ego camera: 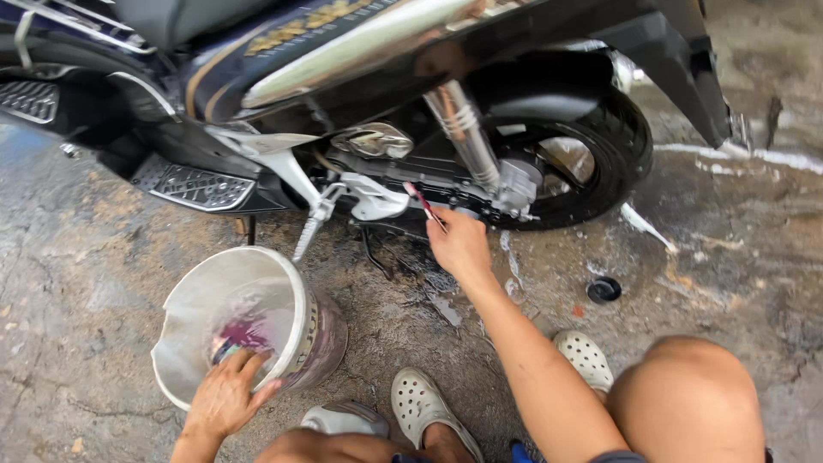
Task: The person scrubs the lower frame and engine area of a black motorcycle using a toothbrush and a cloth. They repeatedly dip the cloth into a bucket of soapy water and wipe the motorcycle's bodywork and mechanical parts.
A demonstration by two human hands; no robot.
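My right hand (460,244) is shut on a small red-handled brush (424,206), whose tip touches the lower engine area of a dark blue scooter (360,94), just in front of the rear wheel (591,163). My left hand (225,396) rests on the near rim of a tilted white bucket (296,309), fingers curled over the edge. Inside the bucket lies a purple and blue cloth or sponge in a little water.
A folded footpeg (317,219) and the side stand hang beneath the scooter. A black round cap (603,289) lies on the wet concrete at right. My white clogs (422,410) and bare knee (686,399) are at the bottom. Soapy streaks run near the rear wheel.
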